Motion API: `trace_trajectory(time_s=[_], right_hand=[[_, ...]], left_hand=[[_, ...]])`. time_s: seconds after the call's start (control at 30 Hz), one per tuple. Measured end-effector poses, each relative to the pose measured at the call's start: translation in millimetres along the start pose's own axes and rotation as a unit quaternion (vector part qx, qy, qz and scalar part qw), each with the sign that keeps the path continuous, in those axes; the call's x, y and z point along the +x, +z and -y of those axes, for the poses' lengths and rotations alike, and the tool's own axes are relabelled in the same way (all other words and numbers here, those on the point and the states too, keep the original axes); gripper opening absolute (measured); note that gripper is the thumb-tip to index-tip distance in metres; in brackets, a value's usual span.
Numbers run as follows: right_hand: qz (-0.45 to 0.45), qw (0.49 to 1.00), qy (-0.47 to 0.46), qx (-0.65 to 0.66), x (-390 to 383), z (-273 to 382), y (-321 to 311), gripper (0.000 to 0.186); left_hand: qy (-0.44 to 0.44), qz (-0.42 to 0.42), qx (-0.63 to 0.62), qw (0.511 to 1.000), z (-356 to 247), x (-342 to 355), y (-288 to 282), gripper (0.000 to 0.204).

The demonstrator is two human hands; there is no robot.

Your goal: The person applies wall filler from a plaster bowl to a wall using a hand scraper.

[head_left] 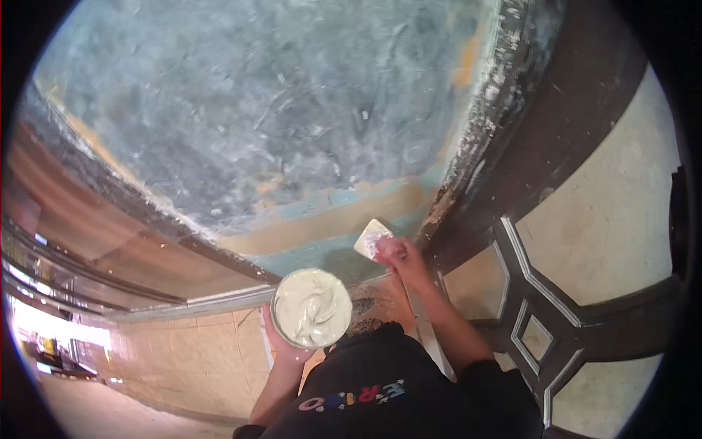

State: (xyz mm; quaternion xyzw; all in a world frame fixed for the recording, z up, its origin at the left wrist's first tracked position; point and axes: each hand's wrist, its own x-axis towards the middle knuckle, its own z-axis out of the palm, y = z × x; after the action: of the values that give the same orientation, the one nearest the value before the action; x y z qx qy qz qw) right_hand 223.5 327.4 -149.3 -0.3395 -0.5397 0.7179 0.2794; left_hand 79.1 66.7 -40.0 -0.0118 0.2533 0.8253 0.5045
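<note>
- I am seeing the left hand (284,347) half-open, cupping a tub (275,316) of pale paste (313,307) below the wall panel's (292,110) bottom edge.
- The right hand (397,253) is gripping a smeared spreader (368,238), fingers curled, near the lower right corner; blade contact is staying unclear to me.
- I am judging this as spreading: thin loads, a shallow blade angle and even pressure should be helping.

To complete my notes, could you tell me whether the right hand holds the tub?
No, the left hand holds the tub of pale paste, while the right hand grips a flat spreader.
</note>
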Motion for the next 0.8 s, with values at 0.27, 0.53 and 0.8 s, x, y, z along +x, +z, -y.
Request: trace_trajectory(time_s=[0.27, 0.53, 0.8], right_hand=[[0.038, 0.924, -0.338, -0.174, -44.6, 141.3, 21.6, 0.015], [0.105, 0.704, -0.475, -0.517, -76.0, 231.1, 54.0, 0.024], [0.146, 0.621, -0.408, -0.653, -66.7, 259.6, 101.5, 0.039]], left_hand=[[-0.027, 0.081, -0.060, 0.995, -3.6, 14.2, 22.4, 0.081], [0.020, 0.082, -0.037, 0.996, 2.3, 17.9, 35.9, 0.085], [-0.006, 0.109, -0.026, 0.994, 17.7, 17.2, 41.2, 0.089]])
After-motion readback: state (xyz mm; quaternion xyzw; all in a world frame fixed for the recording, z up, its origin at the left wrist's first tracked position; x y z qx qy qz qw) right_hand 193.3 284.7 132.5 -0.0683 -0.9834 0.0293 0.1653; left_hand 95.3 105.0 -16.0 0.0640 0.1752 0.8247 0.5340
